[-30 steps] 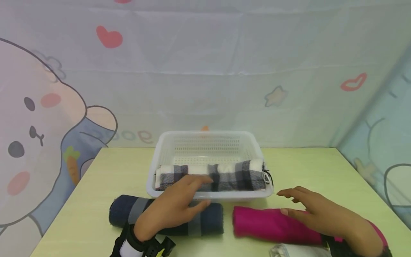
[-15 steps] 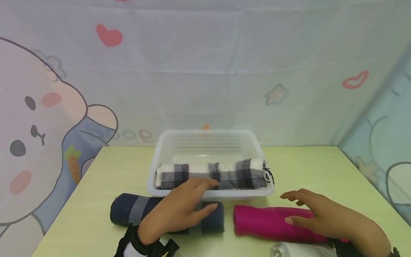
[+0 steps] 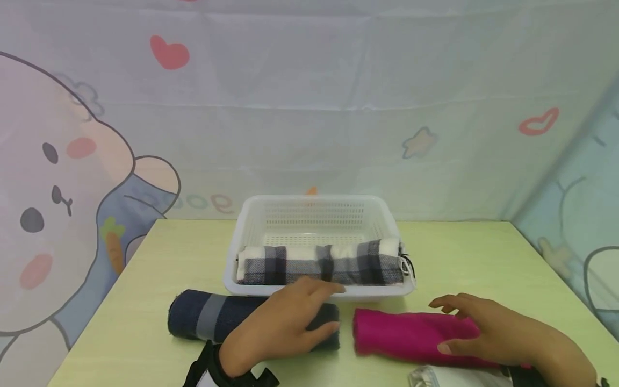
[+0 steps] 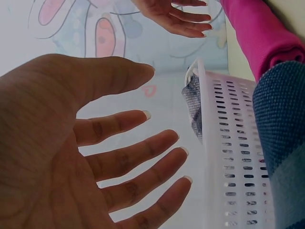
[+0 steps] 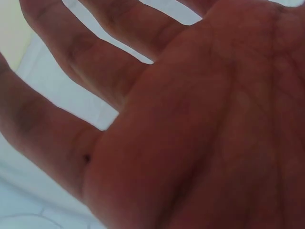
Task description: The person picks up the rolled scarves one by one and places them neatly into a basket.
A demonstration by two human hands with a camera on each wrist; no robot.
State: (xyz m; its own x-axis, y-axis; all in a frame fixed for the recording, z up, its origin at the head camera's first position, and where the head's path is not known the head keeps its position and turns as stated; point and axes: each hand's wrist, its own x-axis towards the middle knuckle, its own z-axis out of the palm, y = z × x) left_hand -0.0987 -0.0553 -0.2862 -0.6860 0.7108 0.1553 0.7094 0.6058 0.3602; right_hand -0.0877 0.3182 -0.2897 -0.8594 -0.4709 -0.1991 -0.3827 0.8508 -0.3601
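My left hand [image 3: 282,325] hovers over the right half of a rolled dark blue cloth [image 3: 191,315] with grey-blue stripes, its fingers spread and holding nothing. The left wrist view shows the same palm with the fingers apart, the blue roll [image 4: 281,124] off to the right. Over a rolled magenta cloth [image 3: 396,336] is my right hand [image 3: 503,330], fingers loosely bent and nothing in them. Behind both rolls stands a white plastic basket [image 3: 314,293]. A black, grey and white checked roll [image 3: 348,266] lies along its front side, with a cord at its right end.
A whitish roll [image 3: 459,376] lies at the front edge of the view, below the magenta cloth and partly cut off. The pale yellow table [image 3: 464,252] extends to a printed curtain [image 3: 300,107] hanging behind it.
My left hand has drawn back from over the checked roll, down and to the right. The right hand has shifted slightly right and toward me. The rolls and the basket stay put.
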